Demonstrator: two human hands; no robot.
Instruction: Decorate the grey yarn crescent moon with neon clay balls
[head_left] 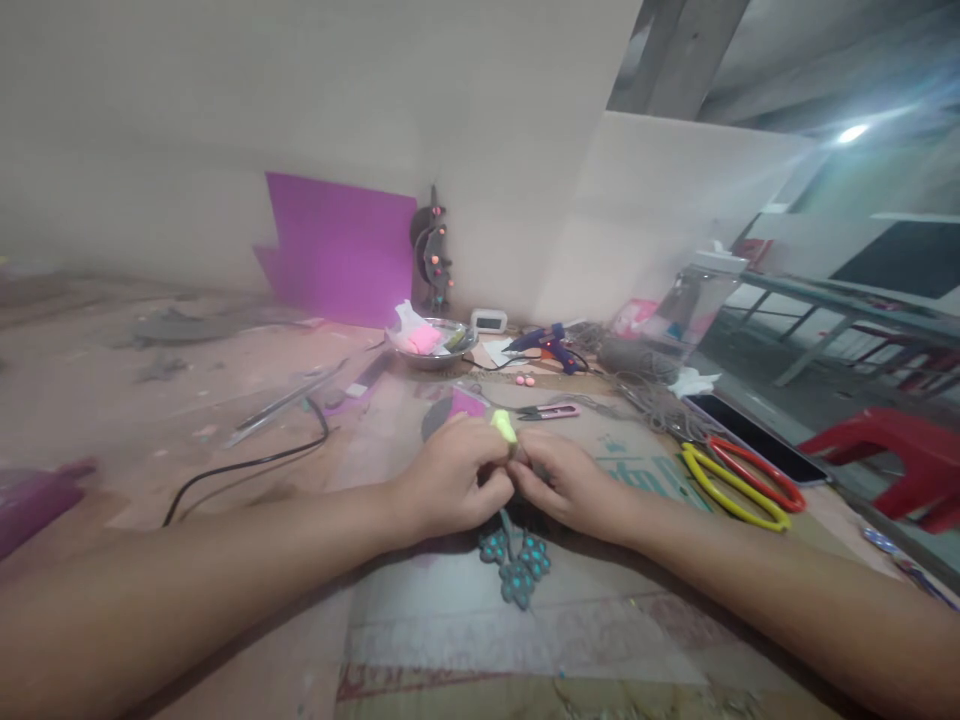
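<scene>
My left hand [454,478] and my right hand [570,478] meet over the cardboard, with fingertips closed together. A bright yellow-green lump [503,427], soft-looking, sticks up between them; my left fingers are pinched at its lower end. What my right fingertips grip there is too small to make out. Just below the hands is a cluster of grey flowers with teal dots [516,575], whose stem runs up under the fingers. Behind my left hand lie a dark round piece [435,418] and a magenta scrap [466,402]. Small thread snips [551,411] lie beyond my right hand.
Scissors with yellow and red handles [739,490] and a phone [757,435] lie at right. A metal bowl [431,352], a blue glue gun [551,346] and grey yarn [637,358] stand behind. A black cable [247,463] curves across the left side.
</scene>
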